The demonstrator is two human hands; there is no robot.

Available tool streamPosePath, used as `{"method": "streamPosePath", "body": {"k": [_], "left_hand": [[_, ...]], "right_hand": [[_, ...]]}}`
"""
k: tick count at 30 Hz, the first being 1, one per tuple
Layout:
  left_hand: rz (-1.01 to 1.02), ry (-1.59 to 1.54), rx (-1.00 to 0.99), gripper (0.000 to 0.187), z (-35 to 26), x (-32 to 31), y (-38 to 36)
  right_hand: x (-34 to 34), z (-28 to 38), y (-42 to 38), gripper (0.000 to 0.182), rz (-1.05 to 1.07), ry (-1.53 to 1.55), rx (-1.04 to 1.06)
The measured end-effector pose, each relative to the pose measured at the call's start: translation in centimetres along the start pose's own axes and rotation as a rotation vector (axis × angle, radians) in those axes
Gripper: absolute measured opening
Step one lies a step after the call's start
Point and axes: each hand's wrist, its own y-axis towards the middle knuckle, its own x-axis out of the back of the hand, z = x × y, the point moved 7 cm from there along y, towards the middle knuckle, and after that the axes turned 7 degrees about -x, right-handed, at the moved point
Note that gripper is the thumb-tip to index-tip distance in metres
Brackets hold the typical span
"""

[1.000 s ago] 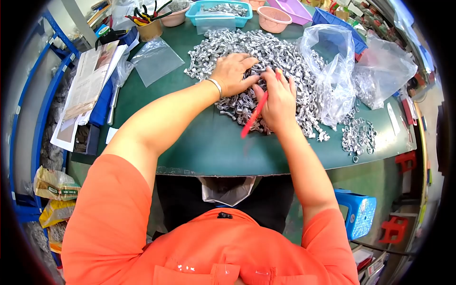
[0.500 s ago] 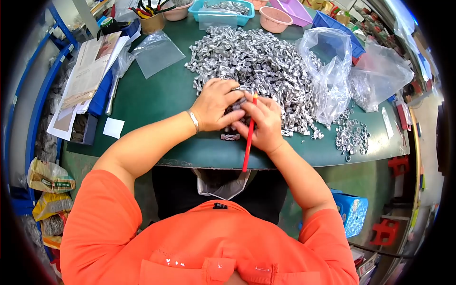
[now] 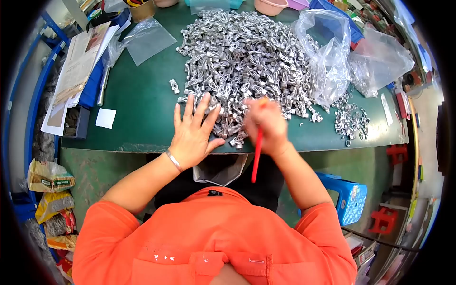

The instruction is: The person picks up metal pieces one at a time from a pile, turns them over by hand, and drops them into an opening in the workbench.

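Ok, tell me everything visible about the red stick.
The red stick is slim and straight, its material unclear. The right hand, blurred, grips its upper part; a yellowish tip shows at the top. It slants slightly near the metal pieces, its lower end reaching past the front edge of the table in this view.

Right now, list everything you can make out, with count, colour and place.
Table: one, green, centre
Metal pieces: uncountable, grey, mostly heaped on the table
Rings: many, grey, table's right side
Clear bags: at least three, colourless, beside the heap
Paper square: one, white, table's left
Printed sheets: several, white and tan, left
Bowl: one, pink, far edge
Tub: one, turquoise, far edge
Crate: one, blue, far right
Blue stool: one, blue, right floor
Red stools: two, red, right floor
Sacks: several, mixed colours, lower left
Rack: one, blue, left edge
Red stick: one, red, in the right hand
Left hand: one, spread, heap's near edge
Right hand: one, blurred, heap's near edge
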Motion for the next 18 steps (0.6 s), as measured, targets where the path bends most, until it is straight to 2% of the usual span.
{"method": "streamPosePath", "body": {"k": [2, 4, 8, 9, 12, 14, 15, 17, 18], "left_hand": [[-0.058, 0.019, 0.095, 0.089, 0.7, -0.2, 0.6], [-0.101, 0.006, 0.16, 0.091, 1.6, -1.2, 1.4], [-0.122, -0.01, 0.237, 0.091, 2.1, -1.3, 1.6], [-0.131, -0.055, 0.259, 0.09, 2.3, -1.2, 1.3], [-0.134, -0.105, 0.264, 0.086, 2.1, -0.7, -0.3], [-0.144, -0.151, 0.27, 0.086, 2.5, -0.5, -1.3], [-0.15, -0.2, 0.281, 0.085, 2.6, -0.5, -1.7], [-0.155, -0.132, 0.299, 0.079, 2.3, -0.1, -2.1], [-0.262, -0.167, 0.241, 0.074, 1.9, 0.8, -2.2]], "right_hand": [[3.2, -4.2, 0.9, 0.018, -0.349, -0.348, -0.287], [3.5, -7.2, 2.0, 0.022, -0.275, -0.501, -0.442], [3.4, -7.7, 2.9, 0.024, -0.163, -0.674, -0.519], [3.5, -8.3, 2.4, 0.021, -0.136, -0.686, -0.598], [4.9, -7.9, 1.3, 0.02, -0.216, -0.603, -0.576], [6.0, -7.1, 0.1, 0.021, -0.363, -0.393, -0.517], [6.0, -6.3, -0.5, 0.021, -0.367, -0.393, -0.514], [5.4, -4.7, -2.1, 0.022, -0.414, -0.094, -0.557], [4.5, -4.0, -3.0, 0.022, -0.41, 0.131, -0.632]]}}
